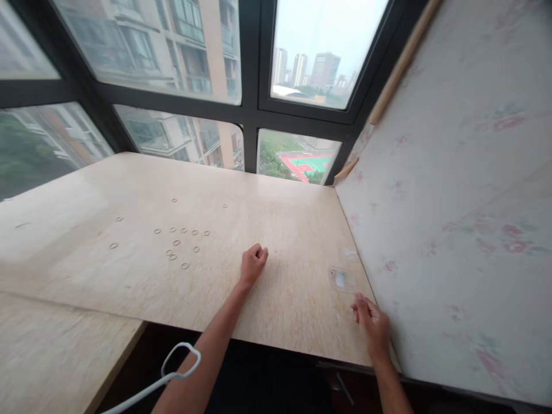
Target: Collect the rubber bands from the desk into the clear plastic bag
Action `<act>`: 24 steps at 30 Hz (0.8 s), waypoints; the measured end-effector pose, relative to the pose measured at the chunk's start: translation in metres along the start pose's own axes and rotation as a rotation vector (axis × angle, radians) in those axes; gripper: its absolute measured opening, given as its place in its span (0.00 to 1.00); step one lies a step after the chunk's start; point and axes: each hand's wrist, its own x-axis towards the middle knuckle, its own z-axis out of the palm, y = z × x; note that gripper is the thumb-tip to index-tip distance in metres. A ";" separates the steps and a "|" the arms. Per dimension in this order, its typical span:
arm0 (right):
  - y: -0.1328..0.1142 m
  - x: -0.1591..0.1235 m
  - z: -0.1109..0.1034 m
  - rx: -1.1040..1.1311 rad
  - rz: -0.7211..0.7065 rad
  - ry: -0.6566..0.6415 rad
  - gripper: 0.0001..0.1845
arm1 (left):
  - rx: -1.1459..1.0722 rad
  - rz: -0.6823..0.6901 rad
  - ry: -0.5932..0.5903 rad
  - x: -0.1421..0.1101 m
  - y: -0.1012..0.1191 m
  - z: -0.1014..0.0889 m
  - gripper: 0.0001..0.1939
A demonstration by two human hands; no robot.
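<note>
My left hand point(253, 264) is closed in a loose fist over the stone-patterned counter point(297, 218). What it holds, if anything, is hidden. My right hand point(371, 323) is at the counter's right side, its fingers curled and thumb pressed to them; I cannot make out anything between them. Just beyond those fingers lies a small clear plastic bag point(340, 279) with a whitish patch. Left of my left hand, several thin rings point(184, 230) are scattered flat, most in a loose cluster. One reddish ring point(176, 242) lies among them.
Dark-framed windows point(251, 115) border the counter at the back. A wall with flowered paper point(431, 230) closes off the right. A small whitish scrap point(350, 253) lies near that wall. A white looped cord or stand point(142, 393) shows at the bottom left, before my left forearm.
</note>
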 end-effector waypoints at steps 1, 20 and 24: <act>-0.001 0.001 -0.001 0.009 0.032 -0.011 0.30 | 0.004 0.010 -0.014 -0.002 0.000 -0.001 0.18; 0.001 0.001 -0.011 -0.146 0.010 -0.119 0.32 | 0.664 -0.212 0.040 -0.014 -0.062 -0.205 0.12; -0.001 0.000 -0.010 -0.137 -0.002 -0.117 0.31 | 0.820 -0.245 -0.104 -0.010 -0.073 -0.241 0.15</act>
